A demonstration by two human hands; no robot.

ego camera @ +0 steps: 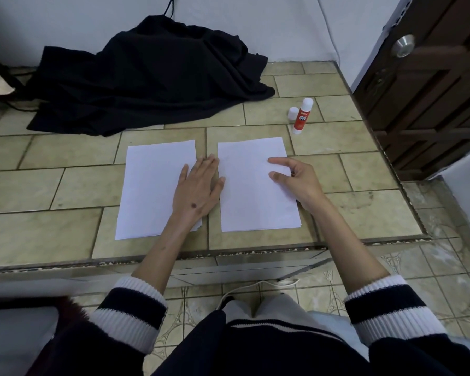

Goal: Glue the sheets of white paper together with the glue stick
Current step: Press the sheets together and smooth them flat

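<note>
Tiled counter (pixel 65 185), dark cloth (pixel 147 77) — two paper stacks (pixel 152 185), glue stick (pixel 302 116)

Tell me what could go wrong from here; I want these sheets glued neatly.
1. The glue stick stands uncapped, its cap beside it; a reaching right hand might tip it.
2. The left stack is fanned at its near corner; the left hand could skew it further.

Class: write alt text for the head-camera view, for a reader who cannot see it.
A person's left hand rests flat on one stack of white paper while the right hand touches another stack; a glue stick lies beyond on the tiled surface.
</note>
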